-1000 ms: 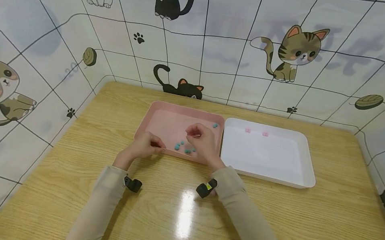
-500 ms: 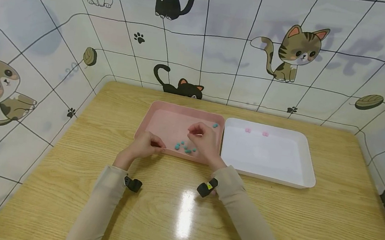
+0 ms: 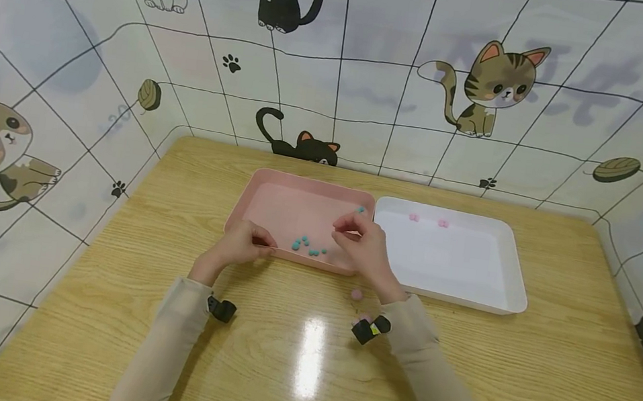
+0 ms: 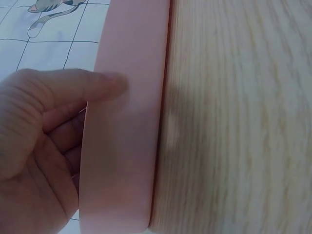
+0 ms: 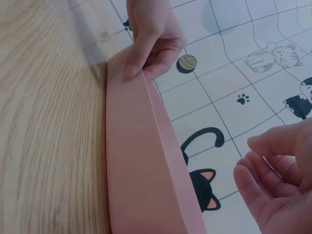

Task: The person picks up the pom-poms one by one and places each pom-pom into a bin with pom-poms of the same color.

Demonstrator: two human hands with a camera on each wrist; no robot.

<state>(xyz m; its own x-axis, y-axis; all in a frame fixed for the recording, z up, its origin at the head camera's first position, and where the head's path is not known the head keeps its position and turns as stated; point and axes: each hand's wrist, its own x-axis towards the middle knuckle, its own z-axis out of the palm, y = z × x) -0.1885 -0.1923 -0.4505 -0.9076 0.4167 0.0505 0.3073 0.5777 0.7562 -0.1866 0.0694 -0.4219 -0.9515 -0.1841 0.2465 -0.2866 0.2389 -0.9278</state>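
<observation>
My left hand [image 3: 241, 242] grips the near wall of the pink tray [image 3: 299, 187]; in the left wrist view its thumb [image 4: 109, 87] lies on the tray's outer face. Over the tray's right part hangs my right hand [image 3: 362, 240], fingers curled and thumb close to the fingertips. I cannot tell whether something small sits between them. Several small teal beads [image 3: 295, 246] lie along the tray's near side. Another teal bead [image 3: 360, 210] shows in the far right corner, partly behind the right hand.
Right beside the pink tray stands a white tray [image 3: 442, 257], with two pink bow-like pieces [image 3: 443, 223] near its far edge. Small pink pieces [image 3: 356, 294] lie on the wooden table [image 3: 251, 367] by the right wrist. A cat-patterned wall covering [image 3: 373, 85] rises behind.
My right hand has moved right within the pink tray, away from the teal beads. Pink pieces by its wrist have come into sight. The left hand stays on the tray wall.
</observation>
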